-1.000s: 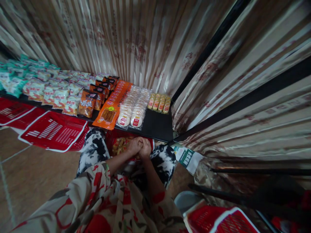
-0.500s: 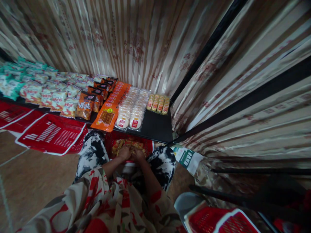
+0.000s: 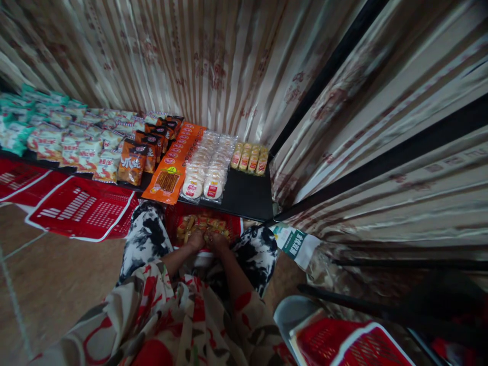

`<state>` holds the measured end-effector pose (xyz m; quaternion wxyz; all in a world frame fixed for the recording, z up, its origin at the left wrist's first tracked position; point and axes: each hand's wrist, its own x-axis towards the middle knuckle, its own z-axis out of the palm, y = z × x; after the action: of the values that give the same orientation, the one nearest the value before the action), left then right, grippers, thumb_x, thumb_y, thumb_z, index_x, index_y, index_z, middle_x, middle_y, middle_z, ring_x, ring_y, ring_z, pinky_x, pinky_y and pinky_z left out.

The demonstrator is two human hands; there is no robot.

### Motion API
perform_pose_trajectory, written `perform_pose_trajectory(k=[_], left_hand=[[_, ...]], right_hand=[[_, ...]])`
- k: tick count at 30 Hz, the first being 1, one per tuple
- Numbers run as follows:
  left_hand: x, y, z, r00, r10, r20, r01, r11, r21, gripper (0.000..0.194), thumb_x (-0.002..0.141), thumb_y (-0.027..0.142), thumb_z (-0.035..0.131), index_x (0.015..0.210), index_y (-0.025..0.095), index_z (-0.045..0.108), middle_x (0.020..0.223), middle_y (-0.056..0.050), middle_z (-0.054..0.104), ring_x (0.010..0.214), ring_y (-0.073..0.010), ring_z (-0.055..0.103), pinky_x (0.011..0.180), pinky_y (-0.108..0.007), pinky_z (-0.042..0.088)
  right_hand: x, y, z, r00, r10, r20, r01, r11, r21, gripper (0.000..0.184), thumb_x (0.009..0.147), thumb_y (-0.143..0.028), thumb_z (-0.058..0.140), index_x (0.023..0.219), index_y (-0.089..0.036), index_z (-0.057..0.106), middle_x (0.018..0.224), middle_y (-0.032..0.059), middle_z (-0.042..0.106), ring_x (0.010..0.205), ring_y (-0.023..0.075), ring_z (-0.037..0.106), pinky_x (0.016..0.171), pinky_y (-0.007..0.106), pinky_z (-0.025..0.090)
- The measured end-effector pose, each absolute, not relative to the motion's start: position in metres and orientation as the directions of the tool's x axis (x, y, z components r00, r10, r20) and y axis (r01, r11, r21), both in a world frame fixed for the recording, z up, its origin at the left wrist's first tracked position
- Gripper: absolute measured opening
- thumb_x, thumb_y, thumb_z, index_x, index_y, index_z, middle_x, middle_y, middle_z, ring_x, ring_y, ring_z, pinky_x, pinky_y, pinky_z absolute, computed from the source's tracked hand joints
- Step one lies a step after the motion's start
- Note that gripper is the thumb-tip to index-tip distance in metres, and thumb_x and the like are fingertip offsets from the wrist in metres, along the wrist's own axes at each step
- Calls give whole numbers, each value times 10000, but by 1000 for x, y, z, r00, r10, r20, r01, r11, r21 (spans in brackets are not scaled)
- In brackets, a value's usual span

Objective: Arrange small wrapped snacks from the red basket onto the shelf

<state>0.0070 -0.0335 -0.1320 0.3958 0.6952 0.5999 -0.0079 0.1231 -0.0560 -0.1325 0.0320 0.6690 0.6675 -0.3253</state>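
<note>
Between my knees, a red basket [image 3: 237, 230] holds several small yellow wrapped snack packets [image 3: 186, 223]. My left hand [image 3: 195, 240] is down among them with its fingers curled round packets. Close beside it, my right hand [image 3: 216, 242] is also closed on yellow packets, partly under the dim light. The fingertips and the exact number of packets gripped are hard to make out. On the black shelf [image 3: 251, 195] just beyond the basket stand similar yellow packets [image 3: 249, 158] in a short row, beside clear-wrapped white round crackers [image 3: 202, 170].
Left along the shelf lie an orange snack bag [image 3: 168, 175], brown bags [image 3: 132, 162], white bags [image 3: 89, 154] and green bags [image 3: 17, 137]. Red baskets [image 3: 82, 208] sit below it. A black post [image 3: 316, 81] rises at the right, before a striped curtain [image 3: 229, 61].
My hands stay low in the basket and shift slightly among the packets, with more of the pile showing. The view has tilted a little.
</note>
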Motion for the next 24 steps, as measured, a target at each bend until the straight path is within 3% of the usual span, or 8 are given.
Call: perform_pose_trajectory(k=[11, 18, 24], left_hand=[[3, -34, -140, 178, 864, -471, 808, 145, 572, 190, 744, 93, 526, 869, 151, 657, 855, -58, 678, 797, -147, 618, 727, -216, 444], [3, -30, -143, 75, 879, -471, 777, 245, 581, 211, 772, 84, 474, 823, 187, 650, 901, -32, 684, 827, -124, 616, 748, -196, 438], [4, -26, -150, -12, 855, -518, 714, 370, 595, 247, 774, 52, 453, 904, 158, 635, 875, -28, 683, 763, -93, 617, 702, -177, 454]], right_hand=[[125, -54, -135, -117, 865, -487, 894, -122, -431, 297, 838, -218, 417, 1052, -196, 622, 1032, 64, 677, 920, 168, 615, 725, 226, 418], [125, -54, -134, -119, 862, -493, 893, -124, -432, 309, 822, -210, 437, 1064, -236, 627, 1034, 54, 679, 939, 183, 618, 739, 250, 432], [124, -55, -134, -132, 865, -483, 893, -108, -437, 401, 821, -245, 444, 1209, -261, 547, 1086, 50, 663, 974, 182, 612, 763, 252, 439]])
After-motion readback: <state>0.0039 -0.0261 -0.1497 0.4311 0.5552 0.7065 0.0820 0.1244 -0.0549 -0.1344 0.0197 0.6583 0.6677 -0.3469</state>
